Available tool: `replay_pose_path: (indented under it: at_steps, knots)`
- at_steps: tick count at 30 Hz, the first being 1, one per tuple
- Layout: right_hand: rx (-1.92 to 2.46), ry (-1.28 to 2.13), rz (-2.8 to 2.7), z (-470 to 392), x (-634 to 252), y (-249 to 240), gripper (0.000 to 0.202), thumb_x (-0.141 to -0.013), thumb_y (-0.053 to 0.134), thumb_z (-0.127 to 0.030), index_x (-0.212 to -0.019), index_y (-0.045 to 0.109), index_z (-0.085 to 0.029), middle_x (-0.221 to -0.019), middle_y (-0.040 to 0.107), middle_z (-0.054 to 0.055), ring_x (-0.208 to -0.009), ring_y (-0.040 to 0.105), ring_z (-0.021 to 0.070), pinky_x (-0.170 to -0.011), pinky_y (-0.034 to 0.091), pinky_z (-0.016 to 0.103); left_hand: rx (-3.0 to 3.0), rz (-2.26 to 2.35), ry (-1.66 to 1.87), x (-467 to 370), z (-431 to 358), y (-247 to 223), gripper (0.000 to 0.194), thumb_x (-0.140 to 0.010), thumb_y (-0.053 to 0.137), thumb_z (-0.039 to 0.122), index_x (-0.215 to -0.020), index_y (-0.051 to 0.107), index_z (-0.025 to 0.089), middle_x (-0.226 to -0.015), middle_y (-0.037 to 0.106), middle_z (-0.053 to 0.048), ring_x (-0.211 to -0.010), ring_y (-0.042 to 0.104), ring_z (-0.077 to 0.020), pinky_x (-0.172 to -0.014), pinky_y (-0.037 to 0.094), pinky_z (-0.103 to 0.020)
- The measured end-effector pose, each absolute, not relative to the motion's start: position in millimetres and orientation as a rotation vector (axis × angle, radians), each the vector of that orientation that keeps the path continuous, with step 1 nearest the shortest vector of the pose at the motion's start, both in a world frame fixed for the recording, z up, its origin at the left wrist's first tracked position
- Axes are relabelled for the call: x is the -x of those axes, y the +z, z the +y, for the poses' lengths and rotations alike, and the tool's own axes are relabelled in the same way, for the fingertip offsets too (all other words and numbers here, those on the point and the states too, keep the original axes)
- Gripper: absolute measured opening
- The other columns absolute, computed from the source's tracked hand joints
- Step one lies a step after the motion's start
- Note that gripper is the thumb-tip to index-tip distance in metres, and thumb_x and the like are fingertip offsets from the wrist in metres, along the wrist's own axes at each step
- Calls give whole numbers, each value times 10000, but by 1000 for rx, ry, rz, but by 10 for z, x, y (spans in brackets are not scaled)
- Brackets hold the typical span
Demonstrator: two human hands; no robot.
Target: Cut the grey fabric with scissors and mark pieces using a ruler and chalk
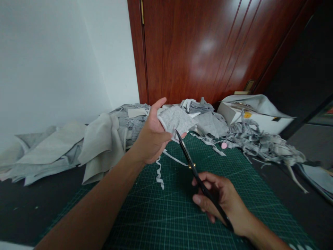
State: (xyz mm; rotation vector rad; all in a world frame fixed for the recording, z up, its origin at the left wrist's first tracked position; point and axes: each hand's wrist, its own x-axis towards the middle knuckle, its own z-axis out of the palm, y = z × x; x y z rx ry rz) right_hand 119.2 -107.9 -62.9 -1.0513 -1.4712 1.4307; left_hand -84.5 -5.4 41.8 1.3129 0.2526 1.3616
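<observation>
My left hand (153, 137) pinches a small piece of light grey fabric (178, 118) between thumb and fingers, with the index finger raised. In my right hand (218, 198) is a pair of black scissors (188, 158) with a brass-coloured pivot. The blade tips point up and away from me and meet the lower edge of the fabric, close to the left thumb. Beneath both hands lies a green gridded cutting mat (182, 218). A curled thin fabric strip (159, 173) rests on the mat below the left hand.
Draped grey and off-white fabric pieces (96, 142) are heaped along the left. Folded grey fabric (197, 106) stands at the back. To the right are a tangled pile of scraps (270, 142) and a white box (260, 114). A reddish-brown wooden door (187, 48) rises behind.
</observation>
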Motion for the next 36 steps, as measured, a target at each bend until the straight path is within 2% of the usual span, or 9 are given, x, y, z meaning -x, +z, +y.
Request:
replay_pose_path:
  at_steps: [8,16,19,26,31,36]
  knots:
    - [1013,1460,-1481,-1089,-1208,-640,466,-744,944,-340,-1040,619,-184,-654,560,-91,-418,463,36,-371,450,126,-1391,271,1360,888,-39,439,1124,-612,890,142,-1557,295,268,-1519,556,-146,-1531,356,-458,-1209,357,-666]
    - [982,1446,-1502,-1084,-1218,-635,467,-753,935,-343,-1060,620,-188,-692,582,-79,-429,481,30,-394,443,123,-1436,291,1309,906,-32,411,1118,-658,912,234,-1589,299,311,-1466,594,-138,-1467,443,-491,-1120,434,-716]
    - [999,1445,-1509,-1092,-1220,-612,471,-750,935,-355,-1058,621,-187,-696,585,-75,-431,488,34,-396,441,128,-1389,322,1316,910,-32,422,1133,-624,919,179,-1587,337,303,-1438,624,-133,-1480,440,-468,-1143,437,-671]
    - [1000,1440,-1534,-1096,-1230,-582,480,-768,916,-403,-1067,615,-179,-713,580,-63,-451,508,43,-413,460,145,-1347,300,1398,897,-42,448,1114,-576,906,94,-1556,402,255,-1475,609,-142,-1572,300,-414,-1239,347,-586]
    - [939,1447,-1559,-1092,-1236,-595,427,-814,886,-355,-1091,617,-174,-731,609,-53,-474,545,45,-451,467,148,-1311,297,1381,897,-61,480,1111,-557,853,44,-1551,395,236,-1469,617,-140,-1562,319,-421,-1233,358,-595]
    - [928,1439,-1577,-1095,-1239,-560,420,-801,891,-333,-1083,622,-178,-732,608,-52,-491,547,50,-466,479,156,-1312,337,1394,964,-42,515,1050,-579,720,-2,-1549,406,250,-1447,630,-119,-1514,403,-443,-1215,360,-658]
